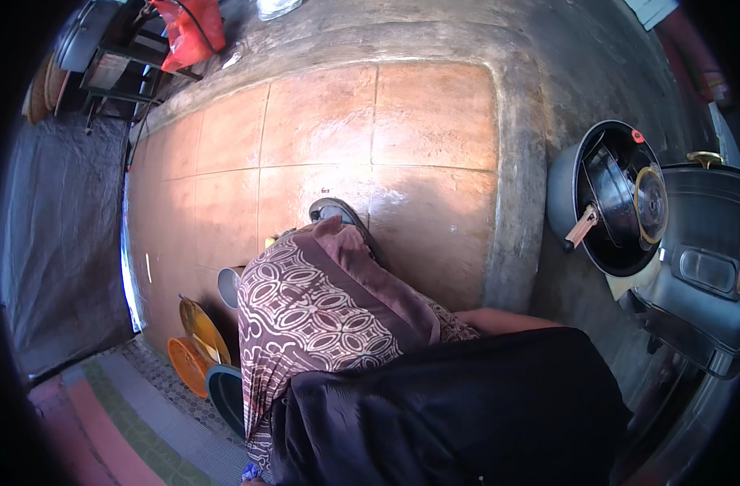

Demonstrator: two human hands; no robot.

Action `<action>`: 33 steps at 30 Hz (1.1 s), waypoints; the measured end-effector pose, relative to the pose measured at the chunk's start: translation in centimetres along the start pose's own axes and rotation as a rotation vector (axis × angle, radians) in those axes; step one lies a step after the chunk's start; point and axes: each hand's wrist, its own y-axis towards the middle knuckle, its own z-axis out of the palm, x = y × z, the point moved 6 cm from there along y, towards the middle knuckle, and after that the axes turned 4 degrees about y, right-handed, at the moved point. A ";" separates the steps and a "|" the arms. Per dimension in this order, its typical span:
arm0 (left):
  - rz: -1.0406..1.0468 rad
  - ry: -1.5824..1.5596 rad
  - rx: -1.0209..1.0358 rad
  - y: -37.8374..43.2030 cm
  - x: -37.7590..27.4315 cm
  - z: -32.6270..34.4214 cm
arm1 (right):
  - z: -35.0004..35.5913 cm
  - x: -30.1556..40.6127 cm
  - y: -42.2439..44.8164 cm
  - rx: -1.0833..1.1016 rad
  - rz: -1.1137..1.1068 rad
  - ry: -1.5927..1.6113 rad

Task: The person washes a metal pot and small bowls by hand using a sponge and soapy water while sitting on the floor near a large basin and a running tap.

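A bare forearm emerges from under a black garment on the right. My right hand is hidden by a brown and cream patterned cloth, which is draped over my legs. At the bottom edge, a sliver of skin that may be my left hand shows beside a small crumpled blue thing. Its grip cannot be made out. A dark sandal on my foot pokes out beyond the cloth. A grey cylindrical vessel stands partly hidden at the cloth's left side.
An orange basket, a yellowish pan-shaped vessel and a dark green tub crowd my left. On the right, a large pot holds dark cookware beside a stove. A concrete border edges the tiled floor. A red plastic bag hangs far left.
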 end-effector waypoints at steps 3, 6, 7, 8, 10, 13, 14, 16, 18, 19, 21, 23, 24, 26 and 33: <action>0.003 0.013 0.015 -0.8 0.9 0.1 | 1.1 0.8 -1.1 -0.003 -0.051 0.043; 0.006 0.028 0.028 -2.3 2.5 0.1 | 2.1 1.5 -1.8 -0.001 -0.081 0.061; 0.014 0.034 0.029 -2.8 3.0 0.1 | 2.3 1.5 -1.7 -0.005 -0.089 0.064; 0.013 0.041 0.036 -3.5 3.7 0.1 | 2.7 1.9 -1.9 0.000 -0.085 0.062; 0.021 0.044 0.054 -4.5 5.4 0.0 | 2.7 2.4 -1.3 -0.033 -0.100 0.062; 0.033 0.028 0.086 -6.5 8.1 -0.3 | 2.1 3.2 0.0 -0.114 -0.145 0.073; 0.038 0.027 0.093 -7.2 8.7 -0.4 | 1.7 3.5 0.8 -0.144 -0.167 0.085; 0.035 0.027 0.122 -8.4 9.6 0.0 | 0.7 4.2 2.9 -0.221 -0.242 0.111; -0.004 0.024 0.134 -9.8 11.0 0.4 | 0.2 5.5 4.7 -0.287 -0.352 0.118; -0.031 0.012 0.138 -10.3 11.8 0.7 | 0.2 6.3 5.5 -0.315 -0.417 0.128; -0.086 0.001 0.144 -11.4 13.1 1.2 | 0.9 8.6 5.9 -0.365 -0.571 0.073; -0.122 -0.006 0.153 -12.3 14.0 1.7 | 2.8 11.2 4.4 -0.419 -0.744 -0.057; -0.143 -0.011 0.156 -12.6 14.3 1.8 | 4.4 13.0 2.9 -0.464 -0.883 -0.197; -0.169 -0.021 0.159 -12.3 14.3 2.6 | 7.5 14.9 0.0 -0.520 -1.016 -0.342; -0.258 -0.120 0.155 -10.5 14.9 6.2 | 14.8 17.9 -4.6 -0.362 -1.287 -0.581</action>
